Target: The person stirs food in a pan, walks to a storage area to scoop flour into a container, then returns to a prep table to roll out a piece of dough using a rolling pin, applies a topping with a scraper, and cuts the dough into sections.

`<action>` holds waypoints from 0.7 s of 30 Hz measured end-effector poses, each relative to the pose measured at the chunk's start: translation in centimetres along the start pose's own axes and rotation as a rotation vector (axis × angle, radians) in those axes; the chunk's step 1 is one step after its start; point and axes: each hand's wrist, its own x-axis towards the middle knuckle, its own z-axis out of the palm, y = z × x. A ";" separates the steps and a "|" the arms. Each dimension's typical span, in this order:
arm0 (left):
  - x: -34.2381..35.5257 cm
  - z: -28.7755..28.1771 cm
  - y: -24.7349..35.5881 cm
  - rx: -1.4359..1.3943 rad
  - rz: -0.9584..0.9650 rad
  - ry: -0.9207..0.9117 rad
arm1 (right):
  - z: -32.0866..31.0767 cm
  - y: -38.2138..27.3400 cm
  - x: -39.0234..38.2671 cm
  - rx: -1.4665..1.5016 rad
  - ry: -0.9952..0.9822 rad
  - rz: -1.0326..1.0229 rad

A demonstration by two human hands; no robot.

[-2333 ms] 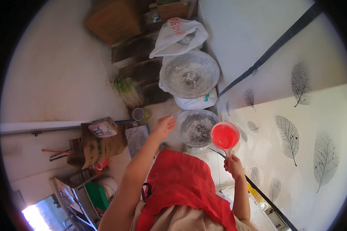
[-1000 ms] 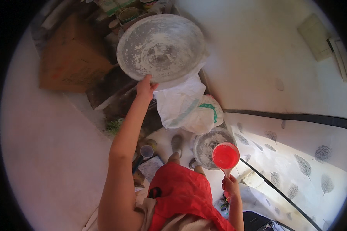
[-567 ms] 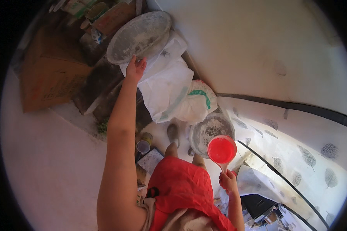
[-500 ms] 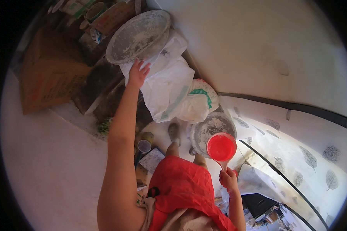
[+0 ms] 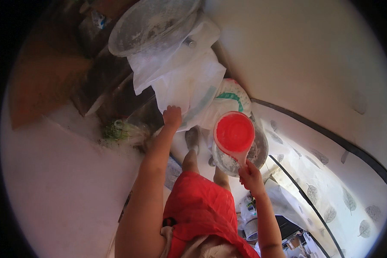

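A red dipper [image 5: 234, 133] with a round bowl is in my right hand [image 5: 250, 175], fingers wrapped round its handle. Its bowl covers part of a grey, powder-dusted basin [image 5: 261, 146] on the floor. My left hand [image 5: 172, 116] is closed at the lower part of a white woven sack [image 5: 180, 86], its fingers seeming to pinch the sack's loose side. Higher up, a wide grey basin [image 5: 155, 28] with whitish residue rests tilted against the top of this sack. The inside of the sack is hidden.
A second white sack with a green band [image 5: 232, 101] stands between the first sack and the wall. On the left are a blurred cardboard box [image 5: 43, 86] and a clump of greens [image 5: 116, 130]. A leaf-patterned sheet [image 5: 327, 193] covers the right side, with clutter below it.
My left hand has moved from the tilted basin's rim down to the white sack and closed. The dipper has risen and shifted slightly left in my right hand. The view has shifted too.
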 end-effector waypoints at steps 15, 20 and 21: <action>-7.0 -9.2 -3.4 -1.320 -0.254 0.761 | 6.2 -8.5 9.4 -1.129 0.284 -0.558; -7.4 -14.4 -1.8 -1.600 -0.154 0.806 | 7.7 -10.7 15.7 -1.365 0.283 -0.690; -7.3 -15.1 -1.7 -1.605 -0.152 0.828 | 8.1 -11.2 17.2 -1.410 0.281 -0.723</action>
